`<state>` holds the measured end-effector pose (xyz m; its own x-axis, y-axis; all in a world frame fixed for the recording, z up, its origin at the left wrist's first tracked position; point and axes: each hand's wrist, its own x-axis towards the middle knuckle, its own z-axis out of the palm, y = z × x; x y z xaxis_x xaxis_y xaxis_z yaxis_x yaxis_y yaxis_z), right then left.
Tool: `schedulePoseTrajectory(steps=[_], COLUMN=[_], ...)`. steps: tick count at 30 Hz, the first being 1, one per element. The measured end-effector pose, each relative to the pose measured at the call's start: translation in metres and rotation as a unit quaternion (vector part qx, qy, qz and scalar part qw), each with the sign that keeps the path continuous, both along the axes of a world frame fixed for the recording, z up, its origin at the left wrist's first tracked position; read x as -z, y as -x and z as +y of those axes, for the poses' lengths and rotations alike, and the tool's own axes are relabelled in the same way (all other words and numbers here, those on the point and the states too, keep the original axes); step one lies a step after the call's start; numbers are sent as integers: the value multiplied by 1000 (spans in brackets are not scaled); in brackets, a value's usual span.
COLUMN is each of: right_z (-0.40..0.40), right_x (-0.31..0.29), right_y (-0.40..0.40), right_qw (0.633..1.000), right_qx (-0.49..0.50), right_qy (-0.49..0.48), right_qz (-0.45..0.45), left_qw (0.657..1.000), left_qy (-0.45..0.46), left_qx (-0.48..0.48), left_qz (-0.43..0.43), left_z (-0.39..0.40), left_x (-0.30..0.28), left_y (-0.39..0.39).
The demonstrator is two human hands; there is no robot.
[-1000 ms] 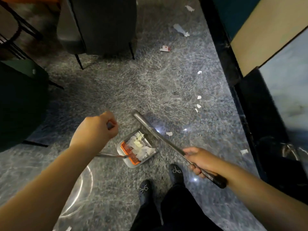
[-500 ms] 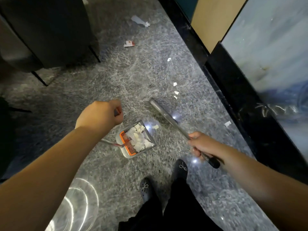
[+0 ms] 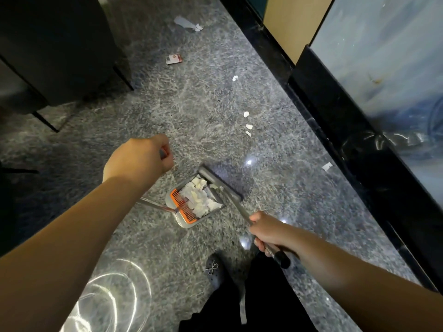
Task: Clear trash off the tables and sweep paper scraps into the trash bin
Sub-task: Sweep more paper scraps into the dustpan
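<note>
Bare forearms, black trousers (image 3: 263, 303), dark clog (image 3: 213, 271) with bow decoration.

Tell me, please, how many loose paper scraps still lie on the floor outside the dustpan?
7: a long one at top, a red-printed one, one mid-floor, three clustered, and one by the black baseboard. Others may be hidden.

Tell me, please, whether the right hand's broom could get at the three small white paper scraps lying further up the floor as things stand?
Probably yes. The right hand has its grip on the grey metal broom, and only bare speckled grey floor lies between its head and the three white scraps.
</note>
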<state>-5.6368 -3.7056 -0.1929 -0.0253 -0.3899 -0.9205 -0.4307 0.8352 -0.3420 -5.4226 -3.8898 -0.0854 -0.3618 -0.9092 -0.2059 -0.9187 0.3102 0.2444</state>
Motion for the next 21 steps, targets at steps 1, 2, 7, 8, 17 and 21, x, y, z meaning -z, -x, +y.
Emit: schedulePoseTrajectory(steps=[1,2,7,8,17,21], right_z=[1,2,5,7,0,-20], right_x=[-5,-9,-22,-25,-58,-63], right_y=[-2,-4,-4,-4,20,42], right_qw=[1000,1000,974,971,965,955], right_qx=[8,21,202,212,246,283], right_qy=[-1,-2,-47,-48,4,26], right_qz=[-9,-21,-97,-101,-88,-89], left_qw=[1000,1000,1000,1000,996,995], left_qy=[2,3,7,6,-7,2], left_qx=[1,-1,2,0,-61,-61], left_qz=[2,3,10,17,62,82], left_z=[-1,-1,-1,0,0,-18], left_x=[0,0,0,-1,-15,-20], left_y=[-1,-2,-7,-9,-26,-7])
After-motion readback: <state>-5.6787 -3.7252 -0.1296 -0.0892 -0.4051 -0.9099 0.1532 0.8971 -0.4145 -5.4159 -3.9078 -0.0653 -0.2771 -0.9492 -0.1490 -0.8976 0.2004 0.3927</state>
